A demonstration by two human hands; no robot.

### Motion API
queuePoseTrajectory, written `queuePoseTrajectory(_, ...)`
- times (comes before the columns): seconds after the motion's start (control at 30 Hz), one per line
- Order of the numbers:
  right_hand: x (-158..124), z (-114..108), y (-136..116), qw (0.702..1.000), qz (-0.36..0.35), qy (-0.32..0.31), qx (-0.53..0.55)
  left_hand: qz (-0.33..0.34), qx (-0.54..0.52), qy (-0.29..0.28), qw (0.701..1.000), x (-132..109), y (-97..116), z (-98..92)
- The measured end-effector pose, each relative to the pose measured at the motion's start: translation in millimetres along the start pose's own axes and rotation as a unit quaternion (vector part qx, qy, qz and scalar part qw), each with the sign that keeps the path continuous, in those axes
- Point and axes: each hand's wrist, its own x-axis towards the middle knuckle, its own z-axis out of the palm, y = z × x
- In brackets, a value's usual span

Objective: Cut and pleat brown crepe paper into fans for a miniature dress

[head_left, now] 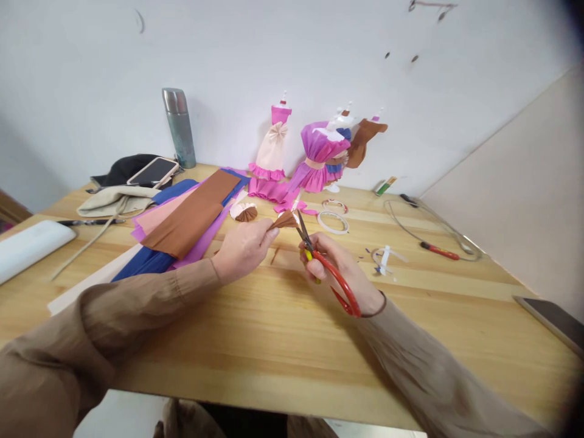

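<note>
Left hand (244,246): closed; the folded brown paper (285,219) is pinched by the thumb and fingers.
Right hand (335,261): curled round the red scissors (340,281); a small yellow thing (309,255) is held in it too.
Brown paper: held up over the worktop (255,347), between the two hands.
Blades: pointed up and to the left, by the right end of the brown paper; whether it is touched cannot be told.
Paper flower (245,212): laid behind the left hand, cream and brown.
Paper pile (187,219): spread out to the left, with brown on top of blue, pink and purple.
Little dresses (272,152): stood at the back, near the wall.
White ring (336,232): laid flat behind the right hand.
</note>
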Motion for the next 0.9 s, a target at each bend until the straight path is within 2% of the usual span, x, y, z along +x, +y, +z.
queuePoseTrajectory(0.4,-1.0,2.4,-2.6,0.993,0.024,0.059,-0.1,0.0,0.014,-0.02,1.0,-1.3,2.9,-1.4)
queuePoseTrajectory(0.9,-0.7,2.6,-0.6,0.983,0.025,0.097,-0.15,-0.005,0.029,-0.027,0.999,0.1,1.5,-1.3)
